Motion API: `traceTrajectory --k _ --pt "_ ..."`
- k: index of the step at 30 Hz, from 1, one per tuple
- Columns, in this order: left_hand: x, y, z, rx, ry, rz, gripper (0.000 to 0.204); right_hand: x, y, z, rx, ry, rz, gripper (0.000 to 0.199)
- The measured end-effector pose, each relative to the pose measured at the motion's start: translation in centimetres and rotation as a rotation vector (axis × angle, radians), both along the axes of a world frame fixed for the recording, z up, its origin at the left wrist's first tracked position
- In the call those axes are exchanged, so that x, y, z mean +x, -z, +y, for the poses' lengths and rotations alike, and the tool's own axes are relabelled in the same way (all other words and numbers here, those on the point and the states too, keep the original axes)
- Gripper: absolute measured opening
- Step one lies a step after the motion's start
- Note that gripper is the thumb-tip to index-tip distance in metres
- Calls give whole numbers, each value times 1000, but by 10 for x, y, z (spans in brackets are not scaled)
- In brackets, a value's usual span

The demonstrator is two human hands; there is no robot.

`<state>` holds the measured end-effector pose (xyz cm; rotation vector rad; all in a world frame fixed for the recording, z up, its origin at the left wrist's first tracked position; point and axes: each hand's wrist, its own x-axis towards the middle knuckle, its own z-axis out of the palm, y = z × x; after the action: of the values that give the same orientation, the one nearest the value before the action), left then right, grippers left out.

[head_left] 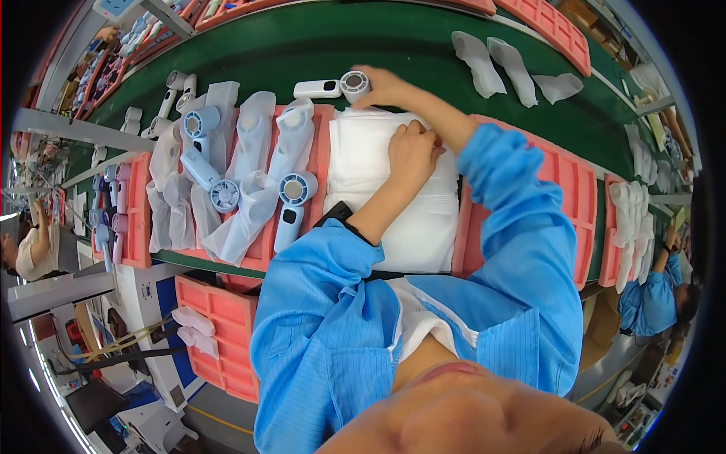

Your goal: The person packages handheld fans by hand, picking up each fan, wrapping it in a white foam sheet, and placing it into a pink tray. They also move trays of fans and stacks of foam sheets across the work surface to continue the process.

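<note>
Left hand (412, 149): curled shut, pinching the top sheet of the white bag stack (378, 219) on the pink tray (563, 189).
Right hand (383, 87): fingers closed around the white handheld fan (336, 86) on the green belt (318, 45), beyond the stack's far edge.

Counts: three blue handheld fans (293, 198) bare on the pink tray (324, 144), one white handheld fan (333, 86) on the green belt (318, 45). Three empty white pouches (514, 68) on the belt, top right. One stack of white pouches (363, 159). Fans at far left too blurred to count.
</note>
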<state>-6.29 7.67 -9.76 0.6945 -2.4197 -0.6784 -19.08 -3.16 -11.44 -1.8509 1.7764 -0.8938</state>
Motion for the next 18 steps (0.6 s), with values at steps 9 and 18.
traceTrajectory --k 9,18 --pt "-4 4 -3 10 -104 47 11 -32 -124 70 -339 268 40 62" --pt "7 -13 -20 469 -38 148 8 -83 -173 233 -122 324 -49 57"
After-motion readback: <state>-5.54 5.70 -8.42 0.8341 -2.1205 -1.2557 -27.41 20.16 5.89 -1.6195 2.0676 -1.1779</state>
